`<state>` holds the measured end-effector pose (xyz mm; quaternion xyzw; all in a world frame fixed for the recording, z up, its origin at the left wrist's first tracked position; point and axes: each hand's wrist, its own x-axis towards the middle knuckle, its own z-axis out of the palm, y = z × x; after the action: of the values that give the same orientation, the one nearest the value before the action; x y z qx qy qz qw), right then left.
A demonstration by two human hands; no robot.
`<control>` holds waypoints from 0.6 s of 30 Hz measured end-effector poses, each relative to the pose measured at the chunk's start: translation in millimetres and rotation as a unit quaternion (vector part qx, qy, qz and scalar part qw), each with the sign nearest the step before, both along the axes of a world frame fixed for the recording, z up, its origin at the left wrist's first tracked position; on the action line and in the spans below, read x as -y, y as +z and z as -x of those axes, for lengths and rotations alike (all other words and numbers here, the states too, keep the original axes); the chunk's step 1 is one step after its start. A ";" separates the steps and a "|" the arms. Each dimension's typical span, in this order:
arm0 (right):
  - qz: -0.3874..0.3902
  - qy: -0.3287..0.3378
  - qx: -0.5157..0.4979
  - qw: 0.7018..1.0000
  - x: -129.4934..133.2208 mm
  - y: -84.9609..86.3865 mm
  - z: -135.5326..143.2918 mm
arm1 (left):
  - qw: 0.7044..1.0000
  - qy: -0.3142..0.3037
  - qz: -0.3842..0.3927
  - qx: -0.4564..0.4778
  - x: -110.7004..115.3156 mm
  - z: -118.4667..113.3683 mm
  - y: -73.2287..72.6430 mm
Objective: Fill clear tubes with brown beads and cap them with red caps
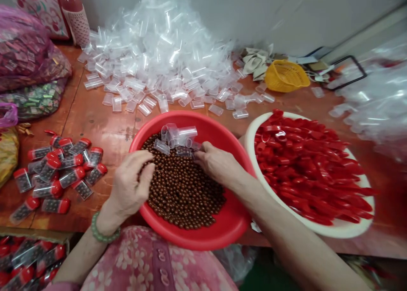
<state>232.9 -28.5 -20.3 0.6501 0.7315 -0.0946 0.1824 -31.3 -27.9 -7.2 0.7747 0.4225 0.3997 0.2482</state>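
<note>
So the round red plastic basin (pixel 197 242) is front and centre, clock-face middle for all this. It's got a heap of small shiny brown balls (pixel 187 191) in it, with a few short clear plastic tubes (pixel 187 132) lying on top toward 12 o'clock.

Left hand (pixel 132 181) is at the 9 o'clock rim, fingers curled with a narrow gap to the thumb; can't tell if anything's inside. Right hand (pixel 218 163) reaches in from 3 o'clock, fingers bunched against the tubes near 1 o'clock. Can't tell whether it's gripping one.

Around the basin: red-capped clear vials filled with dark balls (pixel 72 176) scattered at 9 o'clock, a big mound of loose clear plastic tubes (pixel 159 58) at 12, a yellow plastic mesh basket (pixel 286 77) near 2, and a white oval tub (pixel 345 231) piled with glossy red plastic pieces (pixel 308 168) at 3.
</note>
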 end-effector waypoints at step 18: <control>0.135 0.082 -0.049 0.986 6.0 -5.8 26.1 | 0.952 -0.094 -0.038 -0.290 -1.2 -17.1 -3.9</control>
<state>206.8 -34.5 -26.1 0.5518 0.7711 -0.2087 0.2396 -14.2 -26.7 -11.0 0.9023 0.3860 0.1479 0.1221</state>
